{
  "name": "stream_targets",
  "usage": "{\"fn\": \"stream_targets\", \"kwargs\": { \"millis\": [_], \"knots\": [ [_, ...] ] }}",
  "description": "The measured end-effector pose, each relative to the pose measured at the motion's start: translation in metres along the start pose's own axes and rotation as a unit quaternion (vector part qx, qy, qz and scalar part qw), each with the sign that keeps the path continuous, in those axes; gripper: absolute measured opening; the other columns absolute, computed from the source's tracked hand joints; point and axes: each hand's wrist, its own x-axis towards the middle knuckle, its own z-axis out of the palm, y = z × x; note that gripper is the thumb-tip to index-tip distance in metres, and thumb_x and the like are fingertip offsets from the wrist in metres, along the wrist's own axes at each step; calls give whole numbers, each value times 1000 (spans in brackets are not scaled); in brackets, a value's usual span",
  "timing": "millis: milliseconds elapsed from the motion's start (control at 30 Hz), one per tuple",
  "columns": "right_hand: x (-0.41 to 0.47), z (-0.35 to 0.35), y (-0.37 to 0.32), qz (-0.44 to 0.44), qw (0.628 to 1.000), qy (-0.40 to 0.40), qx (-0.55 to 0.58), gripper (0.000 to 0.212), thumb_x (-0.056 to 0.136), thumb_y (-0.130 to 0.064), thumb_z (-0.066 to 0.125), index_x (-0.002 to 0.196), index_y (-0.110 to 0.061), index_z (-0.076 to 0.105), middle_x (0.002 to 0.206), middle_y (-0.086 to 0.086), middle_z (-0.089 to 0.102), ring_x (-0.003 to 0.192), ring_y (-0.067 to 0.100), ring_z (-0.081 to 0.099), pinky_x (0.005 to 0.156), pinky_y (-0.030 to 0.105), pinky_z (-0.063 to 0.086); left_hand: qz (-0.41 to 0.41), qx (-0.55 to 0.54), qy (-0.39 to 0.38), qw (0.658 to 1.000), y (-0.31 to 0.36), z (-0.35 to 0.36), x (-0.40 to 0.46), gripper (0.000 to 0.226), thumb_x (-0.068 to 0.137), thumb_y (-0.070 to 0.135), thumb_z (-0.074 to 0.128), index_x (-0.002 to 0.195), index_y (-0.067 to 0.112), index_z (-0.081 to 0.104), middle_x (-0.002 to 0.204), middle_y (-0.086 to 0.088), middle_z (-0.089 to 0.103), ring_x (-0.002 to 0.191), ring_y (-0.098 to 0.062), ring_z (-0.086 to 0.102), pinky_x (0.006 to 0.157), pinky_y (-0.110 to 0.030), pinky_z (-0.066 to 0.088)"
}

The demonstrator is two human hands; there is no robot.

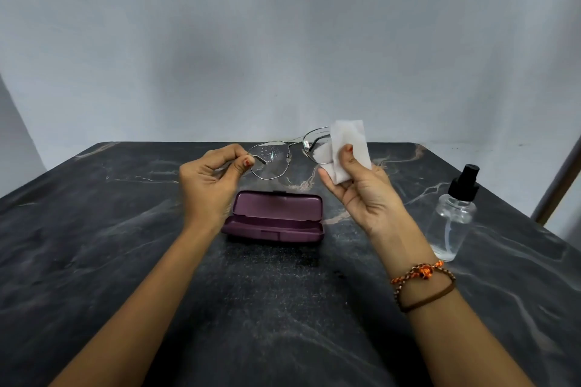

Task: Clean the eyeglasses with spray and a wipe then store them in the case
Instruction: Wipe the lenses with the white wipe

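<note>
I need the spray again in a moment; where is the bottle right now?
In the head view, the spray bottle stands upright on the dark marble table at the right edge, just right of the right hand that holds the wipe.

Soft, even, rather dim light falls from above. A broad, faint shadow lies on the wall point(201, 72). The counter point(94, 261) shows a dull sheen, no hard glare. Wide-angle bend curves its far edge and stretches the corners. Detail is slightly soft throughout; droplets on the glasses point(270, 159) glint faintly.
</note>
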Motion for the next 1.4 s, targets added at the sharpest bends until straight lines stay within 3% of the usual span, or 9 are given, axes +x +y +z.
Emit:
{"fn": "stream_targets", "kwargs": {
  "millis": [200,333,433,567,767,900,1033,1200,1400],
  "knots": [
    [-1,-1,-6,-5,999,-7,51,7,86,-10,54,85,-3,56,66,5,73,65,18,71,58,33,60,-10,-39,20,999,2,20,0,21,67,4,69,87,12,66,61,26,67,68,6,61,70,-8,48],
    [0,-2,-4,-17,1000,-3,24,4,86,-6,54,87,-3,56,89,13,66,84,24,66,61,31,59,-4,-39,14,999,-2,27,-1,20,68,1,69,85,13,67,61,28,66,66,8,61,68,-6,47],
    [-1,-1,1,-10,1000,-17,-6,5,85,-2,55,89,-2,58,78,9,71,68,18,71,60,27,60,-9,-46,15,999,-4,27,-2,22,68,2,69,89,9,66,61,27,67,67,7,62,67,-7,48],
    [-4,4,16,9,996,-52,-72,7,85,-4,55,89,0,60,68,2,74,65,11,71,57,20,58,-6,-40,6,999,-4,23,-3,21,69,3,69,76,22,68,62,27,67,67,7,61,67,-9,49],
    [-4,3,17,-1,994,-23,-111,6,83,-4,58,87,0,60,74,5,73,61,12,70,54,20,57,-10,-47,27,998,-5,19,-4,21,69,0,69,81,16,68,62,26,67,67,6,62,67,-9,49],
    [-3,-2,8,-23,993,12,-116,17,82,-3,59,97,-4,54,90,13,64,57,14,70,48,19,54,-9,-51,31,998,-8,14,-3,31,69,0,69,69,31,67,61,26,67,65,6,62,64,-8,49],
    [-3,-4,7,-62,983,20,-169,23,81,-5,61,96,-16,49,106,15,61,70,21,69,46,20,54,-21,-40,41,998,-6,15,-4,28,69,-1,69,69,27,66,60,28,66,64,8,61,64,-6,48],
    [-5,-2,5,-82,977,20,-197,10,84,-12,60,90,-19,59,89,3,66,60,8,69,46,18,54,-30,-28,43,998,-2,15,-5,30,71,-1,68,67,29,64,57,30,64,61,10,60,61,-4,45],
    [-5,3,8,51,988,-35,-144,10,83,-11,59,93,-9,62,68,0,74,62,12,70,56,25,59,-42,-22,55,997,-2,14,-5,32,71,0,68,65,31,63,55,29,64,59,10,60,61,-3,45]
  ]
}}
